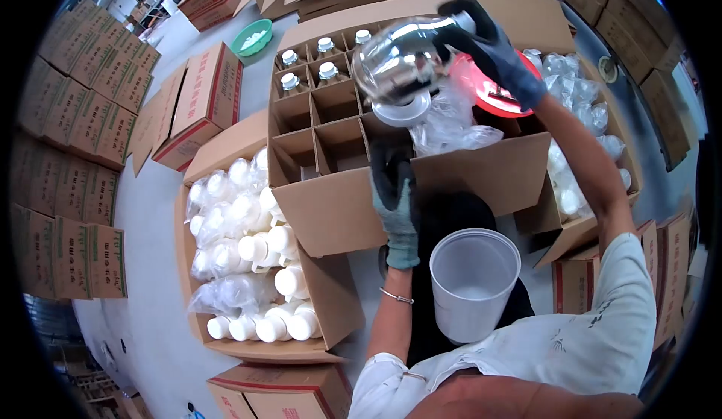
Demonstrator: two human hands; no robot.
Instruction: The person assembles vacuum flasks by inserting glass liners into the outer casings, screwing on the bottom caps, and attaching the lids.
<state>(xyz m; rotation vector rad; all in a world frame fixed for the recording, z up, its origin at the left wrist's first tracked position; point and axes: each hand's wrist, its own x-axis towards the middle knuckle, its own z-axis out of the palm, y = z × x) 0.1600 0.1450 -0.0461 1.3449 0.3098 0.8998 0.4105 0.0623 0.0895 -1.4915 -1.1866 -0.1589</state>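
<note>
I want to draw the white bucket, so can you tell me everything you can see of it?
The white bucket looks like smooth plastic. It has a round open top with a rim, and its sides narrow towards the bottom. The open end faces up, showing pale inside walls, with nothing seen inside. It sits in front of the person, by the dark trousers and white shirt. The left hand and right hand are both away from it. What holds it up is hidden.

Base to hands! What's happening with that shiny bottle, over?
Right hand gripping shiny bottle, tilted. Left hand lower, at near edge of divided carton. Clear plastic bags bunched close to bottle, maybe in the way.
</note>
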